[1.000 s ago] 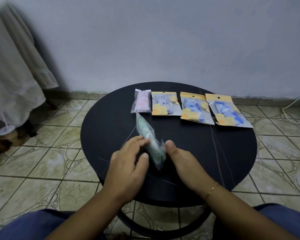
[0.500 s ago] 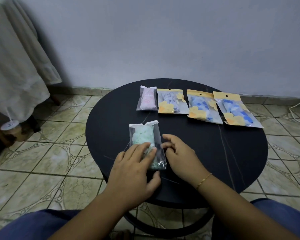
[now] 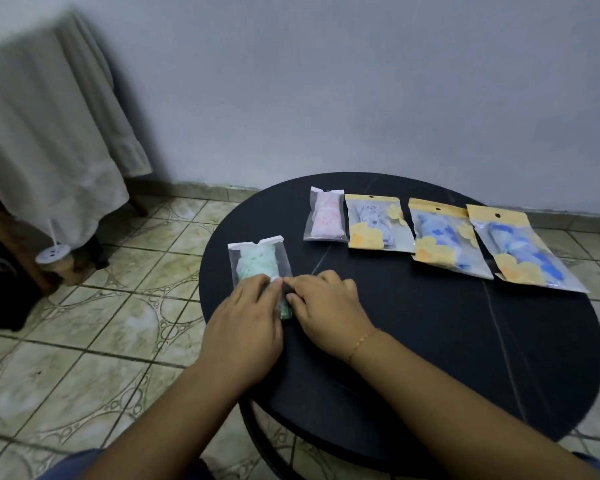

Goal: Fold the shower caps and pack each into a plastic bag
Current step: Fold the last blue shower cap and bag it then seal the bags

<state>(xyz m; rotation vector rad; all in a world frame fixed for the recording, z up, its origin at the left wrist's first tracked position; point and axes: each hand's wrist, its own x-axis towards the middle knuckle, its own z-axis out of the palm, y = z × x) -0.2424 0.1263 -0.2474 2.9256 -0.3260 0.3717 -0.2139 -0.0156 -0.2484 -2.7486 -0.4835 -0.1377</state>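
A clear plastic bag with a folded green shower cap [image 3: 257,263] lies flat near the left edge of the round black table [image 3: 430,341]. My left hand [image 3: 246,320] presses flat on the bag's lower half, fingers straight. My right hand [image 3: 326,303] rests at the bag's right side, fingertips touching its edge; its lower end is hidden under both hands. Along the table's far side lie a clear bag with a pink cap [image 3: 324,220] and three yellow-topped bags with blue-patterned caps [image 3: 376,223] [image 3: 445,237] [image 3: 520,251].
The table stands on a tiled floor [image 3: 101,323] close to a grey wall. A pale cloth [image 3: 49,133] hangs over furniture at the left, with a small white round thing [image 3: 53,253] and dark objects below it.
The green bag, held up on edge a second ago, now lies flat under my hands. The camera view has swung left, so the table sits further right in the frame.
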